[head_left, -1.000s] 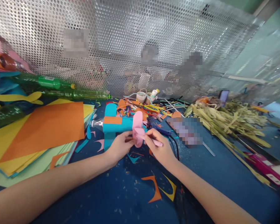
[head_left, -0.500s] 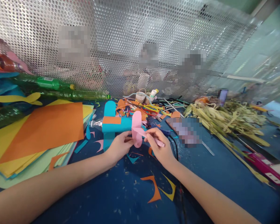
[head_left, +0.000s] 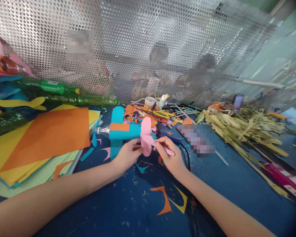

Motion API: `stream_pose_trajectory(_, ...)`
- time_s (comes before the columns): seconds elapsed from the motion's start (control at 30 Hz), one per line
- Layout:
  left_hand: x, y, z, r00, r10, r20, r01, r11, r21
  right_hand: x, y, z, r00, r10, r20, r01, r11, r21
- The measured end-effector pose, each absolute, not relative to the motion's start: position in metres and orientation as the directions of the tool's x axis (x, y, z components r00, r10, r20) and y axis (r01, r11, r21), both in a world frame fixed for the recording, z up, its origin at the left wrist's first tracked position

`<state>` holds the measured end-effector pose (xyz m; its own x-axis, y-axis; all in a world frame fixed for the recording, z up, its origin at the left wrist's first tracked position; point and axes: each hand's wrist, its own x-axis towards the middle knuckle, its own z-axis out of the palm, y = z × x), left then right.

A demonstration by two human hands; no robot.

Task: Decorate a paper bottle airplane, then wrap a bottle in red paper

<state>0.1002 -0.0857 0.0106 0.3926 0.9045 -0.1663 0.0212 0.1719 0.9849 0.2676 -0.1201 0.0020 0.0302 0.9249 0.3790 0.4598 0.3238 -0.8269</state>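
Observation:
A clear plastic bottle wrapped in blue paper (head_left: pixel 135 131) lies sideways, its neck to the left. An orange paper strip (head_left: pixel 119 127) sits on top of the wrap, and a blue paper wing (head_left: pixel 117 114) sticks out behind it. Across the bottle's base end is a rounded pink paper piece (head_left: pixel 146 126). My left hand (head_left: pixel 128 154) is closed, thumb and fingers pinching the pink piece by its lower left edge. Between the fingers of my right hand (head_left: pixel 172 160) is a folded pink paper strip (head_left: pixel 169 151); its pointed end lies against the rounded piece.
Stacked coloured paper (head_left: pixel 51 138) lies at left, with green bottles (head_left: pixel 64 89) behind. Paper scraps surround small cups (head_left: pixel 149 102) at the back. A blue glue gun (head_left: pixel 171 137) with a black cable, a phone (head_left: pixel 196 140) and dried husks (head_left: pixel 246 128) are at right.
The pink strip's end has shifted slightly and now sits lower against the rounded pink piece, which looks more creased. Both hands keep their grips. The whole view has moved a little.

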Motion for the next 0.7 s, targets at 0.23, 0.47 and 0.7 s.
stream_pose_trajectory(0.23, 0.0999, -0.0846, 0.0086, 0.398, 0.905, -0.149, 0.020, 0.153, 0.988, 0.2681, -0.1186, 0.0019, 0.028, 0.920, 0.390, 0.464, 0.334, -0.821)
stream_pose_trajectory(0.47, 0.1007, -0.0849, 0.0086, 0.394, 0.906, -0.153, 0.023, 0.156, 0.987, 0.2685, -0.1186, 0.0028, 0.019, 0.920, 0.392, 0.479, 0.336, -0.811)
stream_pose_trajectory(0.7, 0.1000, -0.0847, 0.0078, 0.383, 0.910, -0.159, 0.024, 0.162, 0.986, 0.2692, -0.1187, 0.0024, 0.019, 0.920, 0.390, 0.478, 0.334, -0.812)
